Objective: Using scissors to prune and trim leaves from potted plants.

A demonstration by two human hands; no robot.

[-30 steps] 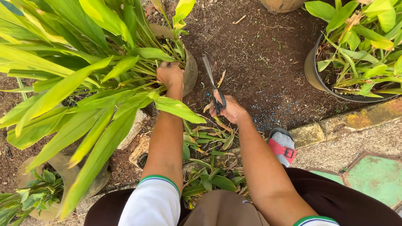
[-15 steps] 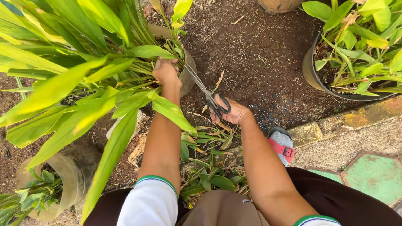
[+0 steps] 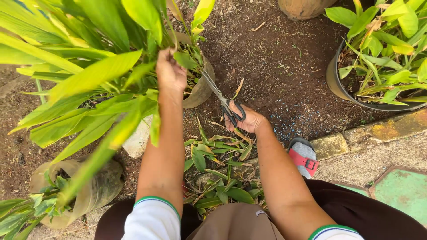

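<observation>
Two hands: left (image 3: pixel 170 73) grips stems (image 3: pixel 187 53); right (image 3: pixel 249 120) clasps scissors (image 3: pixel 222 100) among leaves (image 3: pixel 89 84).

- A garden bed outdoors: bare dark soil (image 3: pixel 275 62) fills the upper middle.
- Leafy potted plants at upper left (image 3: pixel 89 75) and upper right (image 3: pixel 382 53).
- Cut leaves (image 3: pixel 218 155) at centre.
- Mossy stone edging (image 3: pixel 329 144) and paving (image 3: pixel 400 189) at lower right.

No packages, labels, signs or screens in view; only plants, pots, soil.
</observation>
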